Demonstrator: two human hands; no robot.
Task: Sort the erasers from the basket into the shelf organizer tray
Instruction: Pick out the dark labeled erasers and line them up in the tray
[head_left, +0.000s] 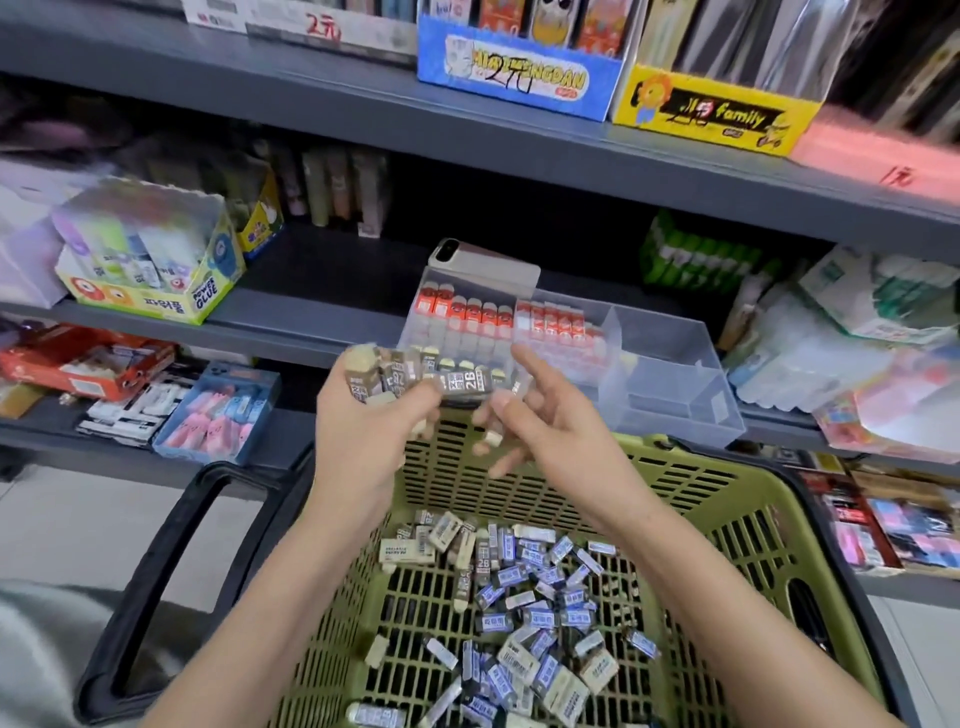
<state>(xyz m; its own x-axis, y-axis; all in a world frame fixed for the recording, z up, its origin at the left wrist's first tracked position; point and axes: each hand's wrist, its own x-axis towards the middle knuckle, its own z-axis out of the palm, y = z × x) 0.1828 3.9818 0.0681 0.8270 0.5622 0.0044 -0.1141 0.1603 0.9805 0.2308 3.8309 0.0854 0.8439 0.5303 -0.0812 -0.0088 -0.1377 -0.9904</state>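
Basket (727, 499) floor strewn w/ many loose erasers (535, 613); shelf tray (613, 332) approx half filled, right compartments (670, 410) bare. Left hand (358, 415) clutches 2B eraser bunch (457, 379) just in front of tray; right hand (550, 421) blurred, grip can't tell.

In left hand (363, 415) grip: erasers (441, 376), matt cream rubber ends, glossy printed paper sleeves. Just beyond right hand (550, 431) fingers (532, 364): organizer tray (675, 374), clear smooth plastic, lightly glossy. Below fingers: basket (727, 514), olive moulded plastic, slotted, matt; handle (171, 566) black plastic, smooth, faint sheen. Behind tray: shelf (311, 317), grey painted metal, matt. High above fingertips: display boxes (711, 114), glossy printed card.
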